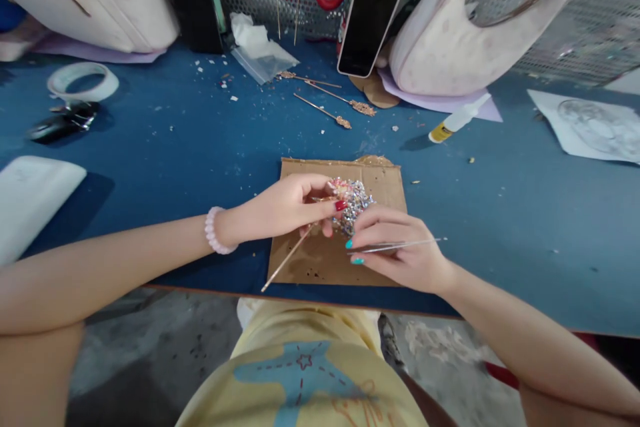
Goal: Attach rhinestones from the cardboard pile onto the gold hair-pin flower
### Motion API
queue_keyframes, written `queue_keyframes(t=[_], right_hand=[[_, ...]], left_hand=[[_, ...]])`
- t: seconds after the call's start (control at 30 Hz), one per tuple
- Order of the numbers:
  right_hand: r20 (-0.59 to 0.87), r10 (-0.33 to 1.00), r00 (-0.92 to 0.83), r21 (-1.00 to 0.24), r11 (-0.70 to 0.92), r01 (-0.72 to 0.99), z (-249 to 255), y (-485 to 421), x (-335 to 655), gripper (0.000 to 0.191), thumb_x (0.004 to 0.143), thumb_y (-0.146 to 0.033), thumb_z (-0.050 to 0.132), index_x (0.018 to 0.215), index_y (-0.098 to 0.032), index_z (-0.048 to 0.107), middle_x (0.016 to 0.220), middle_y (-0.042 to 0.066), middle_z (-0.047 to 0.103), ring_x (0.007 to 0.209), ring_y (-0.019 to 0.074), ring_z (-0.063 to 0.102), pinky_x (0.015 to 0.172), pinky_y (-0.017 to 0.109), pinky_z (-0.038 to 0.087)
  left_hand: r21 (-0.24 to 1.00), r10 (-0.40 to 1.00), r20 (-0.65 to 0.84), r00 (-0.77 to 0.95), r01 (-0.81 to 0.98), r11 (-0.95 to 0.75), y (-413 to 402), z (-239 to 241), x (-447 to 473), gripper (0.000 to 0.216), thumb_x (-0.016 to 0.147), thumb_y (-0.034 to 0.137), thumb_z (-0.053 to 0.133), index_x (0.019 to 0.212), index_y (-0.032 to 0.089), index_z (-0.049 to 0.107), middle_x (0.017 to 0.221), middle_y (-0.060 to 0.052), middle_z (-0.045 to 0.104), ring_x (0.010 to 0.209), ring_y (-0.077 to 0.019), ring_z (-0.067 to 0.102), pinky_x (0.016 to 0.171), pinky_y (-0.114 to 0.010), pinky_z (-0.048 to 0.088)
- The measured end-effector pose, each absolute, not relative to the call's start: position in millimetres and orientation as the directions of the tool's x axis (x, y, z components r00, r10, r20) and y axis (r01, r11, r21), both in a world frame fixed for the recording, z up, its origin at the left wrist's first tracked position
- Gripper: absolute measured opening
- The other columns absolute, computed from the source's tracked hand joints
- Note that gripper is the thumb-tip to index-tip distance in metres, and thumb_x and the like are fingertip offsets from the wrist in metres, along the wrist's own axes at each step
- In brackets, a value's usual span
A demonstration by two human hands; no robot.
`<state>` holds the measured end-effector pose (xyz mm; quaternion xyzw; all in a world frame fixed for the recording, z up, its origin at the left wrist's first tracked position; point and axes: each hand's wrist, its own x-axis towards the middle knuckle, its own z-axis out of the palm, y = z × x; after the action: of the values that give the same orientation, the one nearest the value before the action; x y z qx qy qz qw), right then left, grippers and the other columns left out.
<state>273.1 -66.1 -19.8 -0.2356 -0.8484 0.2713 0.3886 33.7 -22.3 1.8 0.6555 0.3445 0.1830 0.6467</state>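
Note:
My left hand (295, 203) is closed around a hairpin, whose thin copper-coloured stick (287, 258) slants down to the left below my fingers. At my fingertips is a pinkish ornament (342, 188). Beside it glitters a cluster of small silvery stones (356, 203); I cannot tell whether it is on the hairpin or lies on the board. My right hand (400, 247) grips slim metal tweezers (385, 247), with its fingers close to the stones. Both hands are over a brown cardboard piece (330, 267) near the table's front edge.
Several hairpins (325, 110) lie behind the cardboard on the blue table (200, 147). A glue bottle (457, 120), a propped phone (373, 20) and a white bag (440, 47) stand to the right. At left are a tape roll (83, 83) and a black tool (63, 122).

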Motion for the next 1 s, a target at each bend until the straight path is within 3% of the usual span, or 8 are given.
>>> queue_keyframes(t=[0.2,0.4,0.53,0.6,0.7,0.83,0.93,1.0], right_hand=[[0.348,0.709,-0.613,-0.851,0.514,0.112,-23,-75,270,0.013,0.097,-0.027,0.078,0.108,-0.022,0.084,0.118,0.012,0.081,0.105,0.0165,0.08,0.089,0.029,0.068],[0.2,0.82,-0.536,-0.94,0.315,0.132,-18,-77,272,0.018,0.098,-0.024,0.075,0.112,-0.026,0.086,0.106,0.007,0.087,0.096,0.0166,0.085,0.085,0.024,0.069],[0.254,0.824,-0.506,-0.915,0.374,0.15,-17,-76,274,0.019,0.097,-0.02,0.073,0.108,-0.026,0.087,0.098,0.007,0.088,0.087,0.0175,0.085,0.078,0.026,0.07],[0.309,0.805,-0.506,-0.905,0.413,0.104,-18,-77,274,0.02,0.097,-0.019,0.073,0.109,-0.027,0.087,0.095,0.007,0.087,0.083,0.0166,0.084,0.074,0.025,0.069],[0.329,0.806,-0.492,-0.911,0.409,0.061,-21,-79,273,0.017,0.097,-0.02,0.076,0.11,-0.026,0.086,0.093,0.007,0.087,0.085,0.0163,0.084,0.077,0.026,0.069],[0.351,0.79,-0.503,-0.9,0.433,0.053,-22,-80,273,0.016,0.1,-0.023,0.073,0.111,-0.023,0.085,0.089,0.008,0.086,0.081,0.016,0.081,0.074,0.027,0.068],[0.321,0.8,-0.507,-0.909,0.41,0.072,-21,-80,273,0.015,0.101,-0.026,0.073,0.109,-0.022,0.085,0.091,0.009,0.086,0.082,0.0166,0.081,0.077,0.029,0.067],[0.313,0.819,-0.48,-0.919,0.388,0.063,-21,-80,273,0.016,0.101,-0.03,0.073,0.109,-0.024,0.085,0.089,0.008,0.085,0.08,0.0171,0.079,0.075,0.031,0.066]], left_hand=[[0.988,0.779,-0.144,0.61,0.042,0.15,-16,2,65,0.014,0.095,0.031,0.07,0.101,0.018,0.066,0.092,-0.001,0.072,0.065,-0.01,0.063,0.054,-0.022,0.053],[0.997,0.726,-0.071,0.684,0.031,0.069,-10,3,91,0.018,0.095,0.035,0.071,0.099,0.018,0.068,0.086,-0.001,0.071,0.068,-0.0132,0.065,0.062,-0.027,0.054],[0.963,0.556,0.011,0.831,0.141,-0.231,39,6,82,0.033,0.088,0.036,0.081,0.115,0.02,0.076,0.111,-0.005,0.081,0.098,-0.0188,0.075,0.079,-0.029,0.058],[0.901,0.605,-0.013,0.796,0.272,-0.339,85,9,69,0.023,0.087,0.033,0.081,0.106,0.02,0.079,0.103,-0.003,0.082,0.093,-0.017,0.075,0.078,-0.028,0.056],[0.846,0.824,0.081,0.56,0.398,-0.354,165,15,43,0.023,0.105,0.035,0.058,0.111,0.018,0.072,0.099,-0.001,0.076,0.091,-0.0125,0.065,0.078,-0.027,0.049],[0.743,0.956,0.172,0.236,0.607,-0.284,250,28,10,0.039,0.11,0.041,0.057,0.137,0.012,0.056,0.126,0.005,0.065,0.131,-0.01,0.043,0.113,-0.025,0.034],[0.707,0.958,0.095,0.271,0.659,-0.256,283,34,0,0.054,0.098,0.041,0.079,0.143,0.021,0.057,0.143,-0.005,0.065,0.134,-0.0252,0.06,0.107,-0.044,0.053],[0.698,0.908,-0.038,0.417,0.662,-0.274,296,35,4,0.046,0.101,0.038,0.075,0.142,0.021,0.062,0.14,-0.008,0.067,0.124,-0.0253,0.067,0.104,-0.047,0.058]])
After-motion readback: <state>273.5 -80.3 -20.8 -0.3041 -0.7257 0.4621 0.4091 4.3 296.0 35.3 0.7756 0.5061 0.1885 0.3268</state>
